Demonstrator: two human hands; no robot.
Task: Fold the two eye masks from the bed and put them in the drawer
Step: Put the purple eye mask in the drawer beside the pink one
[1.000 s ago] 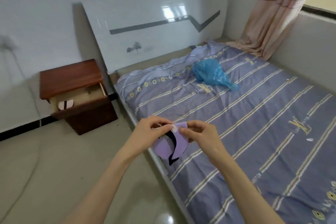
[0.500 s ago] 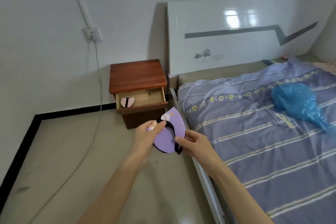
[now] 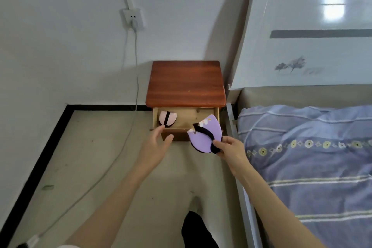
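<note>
My right hand [image 3: 231,150] pinches a folded purple eye mask [image 3: 203,137] with a black strap, holding it over the front right of the open drawer [image 3: 186,115]. A folded pink eye mask [image 3: 168,119] with a black strap lies in the drawer's left part. My left hand [image 3: 156,145] is open with its fingers spread, just in front of the drawer's front panel and touching or nearly touching its left end, below the pink mask.
The drawer belongs to a red-brown wooden nightstand [image 3: 186,84] against the wall. The bed [image 3: 312,157] with a striped blue cover and a white headboard [image 3: 312,32] stands right of it. A white cable [image 3: 118,147] runs from a wall socket [image 3: 132,19] across the floor on the left.
The view has swung from the bed to the nightstand and come closer. My left hand has let go of the purple mask and reached toward the drawer front; my right hand alone holds the mask.
</note>
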